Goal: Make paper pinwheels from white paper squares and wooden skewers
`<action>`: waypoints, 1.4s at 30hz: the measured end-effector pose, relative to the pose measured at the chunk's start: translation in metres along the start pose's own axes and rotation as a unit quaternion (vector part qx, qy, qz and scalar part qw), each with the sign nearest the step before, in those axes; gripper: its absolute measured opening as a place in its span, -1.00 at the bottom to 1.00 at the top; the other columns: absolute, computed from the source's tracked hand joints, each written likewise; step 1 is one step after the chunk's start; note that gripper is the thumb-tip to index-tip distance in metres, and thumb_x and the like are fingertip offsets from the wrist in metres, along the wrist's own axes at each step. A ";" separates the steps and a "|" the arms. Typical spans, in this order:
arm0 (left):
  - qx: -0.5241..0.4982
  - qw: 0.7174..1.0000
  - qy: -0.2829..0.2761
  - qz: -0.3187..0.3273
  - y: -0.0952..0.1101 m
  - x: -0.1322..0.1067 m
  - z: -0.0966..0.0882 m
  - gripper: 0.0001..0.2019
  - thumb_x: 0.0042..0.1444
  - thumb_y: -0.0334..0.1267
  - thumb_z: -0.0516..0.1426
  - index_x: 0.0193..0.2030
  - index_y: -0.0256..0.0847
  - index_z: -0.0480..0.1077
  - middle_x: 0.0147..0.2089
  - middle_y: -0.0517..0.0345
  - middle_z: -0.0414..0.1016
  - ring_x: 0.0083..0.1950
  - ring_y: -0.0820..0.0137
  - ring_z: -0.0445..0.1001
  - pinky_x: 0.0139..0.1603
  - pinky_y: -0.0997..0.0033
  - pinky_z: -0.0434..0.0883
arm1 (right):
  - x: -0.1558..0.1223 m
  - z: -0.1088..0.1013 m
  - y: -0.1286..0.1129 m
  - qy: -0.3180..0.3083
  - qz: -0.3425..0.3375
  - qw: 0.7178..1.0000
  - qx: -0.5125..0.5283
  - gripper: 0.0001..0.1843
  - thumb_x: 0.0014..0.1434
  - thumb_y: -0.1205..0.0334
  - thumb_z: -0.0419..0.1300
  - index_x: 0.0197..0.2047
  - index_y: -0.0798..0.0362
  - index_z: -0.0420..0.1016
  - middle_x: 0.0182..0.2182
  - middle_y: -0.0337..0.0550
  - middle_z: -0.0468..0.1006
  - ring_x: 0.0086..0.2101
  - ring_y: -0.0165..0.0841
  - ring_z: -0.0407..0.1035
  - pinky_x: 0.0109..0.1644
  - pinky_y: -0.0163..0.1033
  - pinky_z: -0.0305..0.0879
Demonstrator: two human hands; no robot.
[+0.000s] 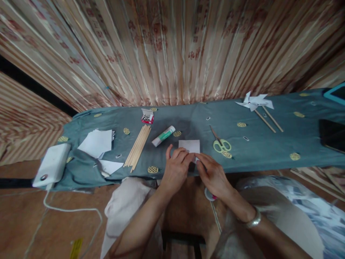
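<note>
A small white piece of paper point(189, 144) lies at the front of the cloth-covered table. My left hand point(176, 164) bends its fingers over the paper's near edge, thumb side raised. At the near right corner, my right hand point(213, 174) pinches the paper, its fingertips meeting those of the left. The hands partly hide the paper's lower half. Just beyond lies a glue stick point(163, 136) with a white and green label. Scissors point(220, 141) with light green handles rest to the right, blades pointing away.
Wooden sticks point(138, 147), an open red box of small metal pins point(147, 117) and stacked white paper sheets point(95, 143) are on the left. A white power bank point(52, 163) with a cable sits at the left edge. Paper pinwheels point(253, 102) and a dark phone point(332, 135) lie right.
</note>
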State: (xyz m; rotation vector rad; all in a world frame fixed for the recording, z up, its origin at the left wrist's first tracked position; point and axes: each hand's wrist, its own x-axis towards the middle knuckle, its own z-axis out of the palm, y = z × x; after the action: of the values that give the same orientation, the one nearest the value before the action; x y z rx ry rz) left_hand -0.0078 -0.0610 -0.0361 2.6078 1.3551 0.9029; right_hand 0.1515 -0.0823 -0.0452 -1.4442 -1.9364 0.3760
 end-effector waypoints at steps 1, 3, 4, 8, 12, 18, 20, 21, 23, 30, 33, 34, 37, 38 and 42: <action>0.000 1.000 -0.001 0.002 -0.002 0.000 0.000 -0.78 0.25 -0.37 0.05 -0.05 -0.14 0.46 -0.14 0.13 0.56 0.04 0.30 0.42 0.35 -0.07 -0.02 | -0.002 0.000 0.001 -0.006 0.006 1.000 0.007 -0.64 0.28 0.33 -0.08 0.06 0.08 0.42 -0.04 0.02 0.55 -0.02 -0.21 0.44 0.09 -0.04 0.39; -0.001 1.000 -0.004 0.008 -0.006 0.000 -0.001 -0.84 0.23 -0.35 0.08 -0.16 -0.13 0.50 -0.21 0.17 0.57 -0.03 0.31 0.43 0.32 -0.06 0.04 | -0.005 -0.001 0.003 -0.017 0.009 1.000 0.015 -0.60 0.26 0.37 -0.10 0.08 0.08 0.41 -0.02 0.01 0.55 0.00 -0.22 0.44 0.10 -0.05 0.39; 0.001 1.000 -0.006 0.012 -0.008 -0.001 -0.001 -0.86 0.22 -0.35 0.10 -0.20 -0.13 0.50 -0.22 0.19 0.57 -0.05 0.31 0.43 0.30 -0.05 0.07 | -0.006 -0.001 0.005 -0.023 0.007 1.000 0.015 -0.58 0.25 0.39 -0.11 0.08 0.09 0.41 -0.02 0.01 0.55 0.00 -0.22 0.44 0.10 -0.06 0.40; 0.007 0.999 -0.022 0.022 -0.014 -0.005 0.000 -0.88 0.20 -0.37 0.12 -0.21 -0.17 0.49 -0.21 0.17 0.59 -0.12 0.32 0.45 0.22 -0.01 0.19 | -0.007 -0.001 0.017 -0.040 -0.025 0.999 -0.023 -0.52 0.18 0.48 -0.11 0.10 0.15 0.40 -0.02 0.07 0.53 0.00 -0.19 0.42 0.11 0.00 0.38; -0.005 0.999 -0.020 0.033 -0.017 -0.014 0.001 -0.87 0.21 -0.41 0.11 -0.19 -0.21 0.49 -0.19 0.15 0.60 -0.17 0.35 0.49 0.21 0.02 0.23 | -0.006 -0.001 0.024 -0.029 -0.059 0.995 -0.068 -0.59 0.27 0.40 -0.08 0.09 0.13 0.43 0.03 0.13 0.48 0.05 -0.13 0.36 0.12 0.10 0.34; -0.033 0.999 -0.029 0.028 -0.020 -0.027 -0.005 -0.83 0.23 -0.42 0.07 -0.16 -0.21 0.49 -0.12 0.09 0.60 -0.12 0.35 0.52 0.18 0.06 0.30 | -0.004 -0.007 0.020 -0.012 -0.080 0.994 -0.066 -0.70 0.29 0.29 0.02 -0.02 0.02 0.52 0.23 0.07 0.27 0.21 -0.08 0.15 0.20 0.17 0.22; -0.040 0.998 -0.030 0.026 -0.021 -0.031 -0.006 -0.83 0.22 -0.42 0.08 -0.16 -0.20 0.49 -0.12 0.08 0.59 -0.11 0.35 0.51 0.17 0.07 0.31 | -0.004 -0.009 0.019 -0.015 -0.085 0.995 -0.053 -0.72 0.29 0.28 0.03 -0.06 0.02 0.54 0.21 0.07 0.30 0.19 -0.09 0.18 0.20 0.16 0.23; -0.044 0.998 -0.031 0.025 -0.021 -0.032 -0.006 -0.83 0.22 -0.41 0.09 -0.15 -0.19 0.49 -0.12 0.08 0.59 -0.10 0.35 0.51 0.17 0.07 0.31 | -0.003 -0.009 0.019 -0.019 -0.085 0.995 -0.045 -0.72 0.29 0.27 0.03 -0.08 0.02 0.56 0.20 0.06 0.33 0.18 -0.10 0.20 0.19 0.15 0.25; -0.058 0.998 -0.034 0.022 -0.022 -0.035 -0.007 -0.83 0.21 -0.40 0.09 -0.15 -0.17 0.50 -0.11 0.09 0.59 -0.07 0.36 0.50 0.17 0.08 0.31 | -0.004 -0.009 0.019 -0.027 -0.081 0.996 -0.030 -0.73 0.29 0.25 0.04 -0.13 0.00 0.58 0.16 0.03 0.38 0.15 -0.10 0.25 0.16 0.15 0.28; -0.114 0.992 -0.043 -0.032 -0.022 -0.038 -0.013 -0.84 0.24 -0.32 0.08 -0.18 -0.17 0.51 -0.18 0.09 0.60 -0.13 0.32 0.47 -0.01 0.19 0.37 | -0.002 -0.011 0.018 -0.068 -0.054 0.996 0.013 -0.75 0.29 0.22 0.04 -0.20 -0.01 0.57 -0.05 -0.02 0.55 -0.02 -0.18 0.39 0.07 0.04 0.36; -0.141 0.987 -0.045 -0.069 -0.021 -0.037 -0.014 -0.83 0.24 -0.30 0.08 -0.19 -0.19 0.52 -0.22 0.08 0.59 -0.16 0.32 0.46 -0.08 0.24 0.37 | 0.001 -0.012 0.018 -0.076 -0.036 0.996 0.029 -0.77 0.29 0.21 0.06 -0.24 0.00 0.55 -0.09 -0.04 0.56 -0.06 -0.19 0.40 0.06 0.01 0.35; -0.148 0.985 -0.044 -0.082 -0.021 -0.036 -0.014 -0.83 0.24 -0.30 0.08 -0.19 -0.20 0.52 -0.24 0.08 0.59 -0.17 0.32 0.46 -0.10 0.25 0.38 | 0.002 -0.011 0.018 -0.077 -0.029 0.996 0.035 -0.77 0.28 0.20 0.06 -0.26 -0.01 0.55 -0.10 -0.05 0.56 -0.07 -0.20 0.40 0.05 0.00 0.35; -0.159 0.980 -0.042 -0.116 -0.022 -0.034 -0.011 -0.83 0.24 -0.29 0.09 -0.20 -0.20 0.52 -0.26 0.07 0.58 -0.17 0.31 0.47 -0.11 0.26 0.37 | 0.005 -0.010 0.018 -0.076 -0.008 0.996 0.055 -0.77 0.28 0.18 0.05 -0.28 -0.02 0.54 -0.15 -0.08 0.57 -0.11 -0.22 0.42 0.03 -0.04 0.35; -0.158 0.979 -0.040 -0.126 -0.022 -0.034 -0.010 -0.84 0.23 -0.30 0.09 -0.21 -0.20 0.52 -0.26 0.06 0.57 -0.17 0.31 0.47 -0.11 0.25 0.37 | 0.005 -0.009 0.018 -0.075 -0.001 0.995 0.061 -0.76 0.29 0.18 0.05 -0.27 -0.02 0.53 -0.18 -0.09 0.58 -0.12 -0.23 0.42 0.02 -0.05 0.35; -0.141 0.977 -0.040 -0.157 -0.023 -0.032 -0.008 -0.85 0.22 -0.31 0.09 -0.21 -0.20 0.51 -0.27 0.07 0.57 -0.21 0.30 0.48 -0.13 0.25 0.36 | 0.007 -0.006 0.018 -0.063 0.022 0.995 0.069 -0.76 0.29 0.16 0.04 -0.29 -0.02 0.52 -0.27 -0.12 0.59 -0.18 -0.23 0.44 -0.04 -0.09 0.36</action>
State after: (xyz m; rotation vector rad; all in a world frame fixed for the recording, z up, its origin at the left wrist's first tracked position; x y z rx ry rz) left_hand -0.0427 -0.0728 -0.0519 2.1227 1.4431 0.8591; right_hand 0.1676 -0.0708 -0.0490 -1.4045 -1.9384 0.6233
